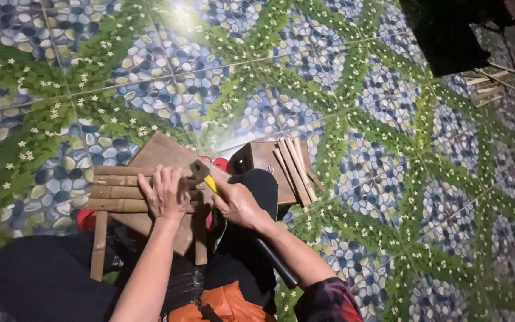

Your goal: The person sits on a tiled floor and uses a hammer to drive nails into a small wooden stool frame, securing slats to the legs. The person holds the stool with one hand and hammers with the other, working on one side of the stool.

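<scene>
Hands (201, 200) low over bamboo slats (117, 189)

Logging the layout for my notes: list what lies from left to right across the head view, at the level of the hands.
Bamboo slats → left hand → hammer → right hand → loose bamboo strips on a wooden block.

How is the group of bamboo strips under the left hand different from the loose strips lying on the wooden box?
The strips under the left hand lie level, side by side; the loose strips lean diagonally in a fan on the wooden box. The first group is pressed by a hand; nothing touches the second. Both are pale tan bamboo.
</scene>
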